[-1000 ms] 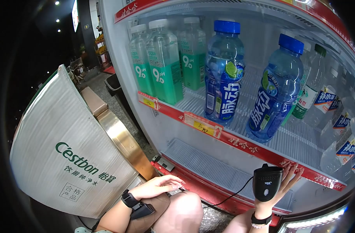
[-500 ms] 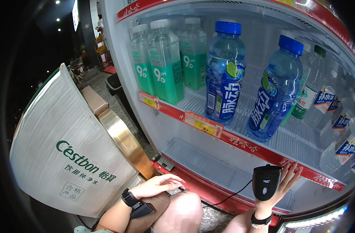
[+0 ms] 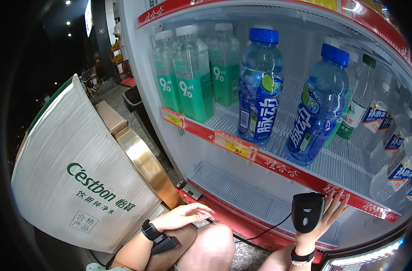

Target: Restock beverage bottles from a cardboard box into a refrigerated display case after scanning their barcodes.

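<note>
My left hand [image 3: 185,216] rests by my left knee, palm down with its fingers stretched out and nothing in it. A black strap circles that wrist, with a small black device [image 3: 165,244] beside it. My right hand [image 3: 324,219] is raised at the front of the fridge shelf, its fingers extended against the red shelf strip [image 3: 280,170]. A black device [image 3: 308,212] with a cable covers part of that hand. Above stand two blue-capped drink bottles, the left one [image 3: 260,86] upright and the right one [image 3: 316,106] appearing tilted.
Green soda bottles [image 3: 192,77] stand at the shelf's left; clear bottles [image 3: 398,174] with blue-and-white labels are at the right. A lower wire shelf [image 3: 242,189] lies below. Left of the fridge is a white Cestbon carton [image 3: 79,180] beside a gold-coloured curved piece [image 3: 143,158].
The view has shifted very slightly, so the bottles sit a little lower in it. Both hands stay almost in the same place.
</note>
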`<state>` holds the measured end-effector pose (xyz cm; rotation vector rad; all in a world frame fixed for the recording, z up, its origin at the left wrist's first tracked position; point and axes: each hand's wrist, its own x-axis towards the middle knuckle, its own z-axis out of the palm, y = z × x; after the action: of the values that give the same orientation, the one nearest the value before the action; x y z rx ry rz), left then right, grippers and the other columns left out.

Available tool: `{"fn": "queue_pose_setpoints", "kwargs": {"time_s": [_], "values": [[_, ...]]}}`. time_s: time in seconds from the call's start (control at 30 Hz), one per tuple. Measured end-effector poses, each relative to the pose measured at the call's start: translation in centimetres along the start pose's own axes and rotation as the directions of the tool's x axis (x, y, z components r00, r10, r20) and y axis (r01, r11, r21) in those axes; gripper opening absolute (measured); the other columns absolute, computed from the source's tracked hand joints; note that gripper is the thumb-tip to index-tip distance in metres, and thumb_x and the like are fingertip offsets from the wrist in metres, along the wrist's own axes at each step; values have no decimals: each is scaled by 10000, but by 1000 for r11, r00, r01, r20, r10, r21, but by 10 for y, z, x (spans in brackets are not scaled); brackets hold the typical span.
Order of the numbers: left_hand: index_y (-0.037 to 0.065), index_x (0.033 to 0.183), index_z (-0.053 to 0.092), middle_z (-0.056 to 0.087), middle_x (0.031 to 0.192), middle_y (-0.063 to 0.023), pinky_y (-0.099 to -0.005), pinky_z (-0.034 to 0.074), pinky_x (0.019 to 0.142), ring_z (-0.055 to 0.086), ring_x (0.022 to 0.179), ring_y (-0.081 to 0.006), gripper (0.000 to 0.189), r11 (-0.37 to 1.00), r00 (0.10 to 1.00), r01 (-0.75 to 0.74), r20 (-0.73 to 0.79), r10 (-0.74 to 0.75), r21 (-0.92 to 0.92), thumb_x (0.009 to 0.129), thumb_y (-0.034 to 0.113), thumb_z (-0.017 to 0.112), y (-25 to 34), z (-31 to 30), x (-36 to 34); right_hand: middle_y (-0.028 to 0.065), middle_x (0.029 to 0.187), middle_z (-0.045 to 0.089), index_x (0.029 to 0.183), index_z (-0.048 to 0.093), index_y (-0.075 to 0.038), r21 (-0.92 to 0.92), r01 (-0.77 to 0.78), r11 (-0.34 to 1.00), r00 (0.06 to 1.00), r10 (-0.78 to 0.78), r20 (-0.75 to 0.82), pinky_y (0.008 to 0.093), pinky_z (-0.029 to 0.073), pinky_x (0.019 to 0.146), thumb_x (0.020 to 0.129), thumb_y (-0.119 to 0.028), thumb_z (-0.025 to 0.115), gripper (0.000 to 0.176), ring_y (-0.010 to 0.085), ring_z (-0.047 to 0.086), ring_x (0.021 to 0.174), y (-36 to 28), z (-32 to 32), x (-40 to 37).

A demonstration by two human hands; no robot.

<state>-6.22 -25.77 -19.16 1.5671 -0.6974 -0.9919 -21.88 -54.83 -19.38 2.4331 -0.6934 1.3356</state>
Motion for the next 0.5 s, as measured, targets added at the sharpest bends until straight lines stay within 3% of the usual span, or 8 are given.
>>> {"fn": "queue_pose_setpoints", "kwargs": {"time_s": [0.5], "values": [[47, 1169, 452, 543, 1078, -70, -291, 351, 925, 467, 1060, -146, 335, 1000, 1000, -4, -9, 4, -15, 883, 218, 482, -4, -1, 1, 228, 1337, 265, 1237, 384, -10, -7, 2, 1000, 1000, -2, 9, 600, 114, 990, 800, -370, 474, 573, 448, 170, 1249, 3, 4, -4]]}}
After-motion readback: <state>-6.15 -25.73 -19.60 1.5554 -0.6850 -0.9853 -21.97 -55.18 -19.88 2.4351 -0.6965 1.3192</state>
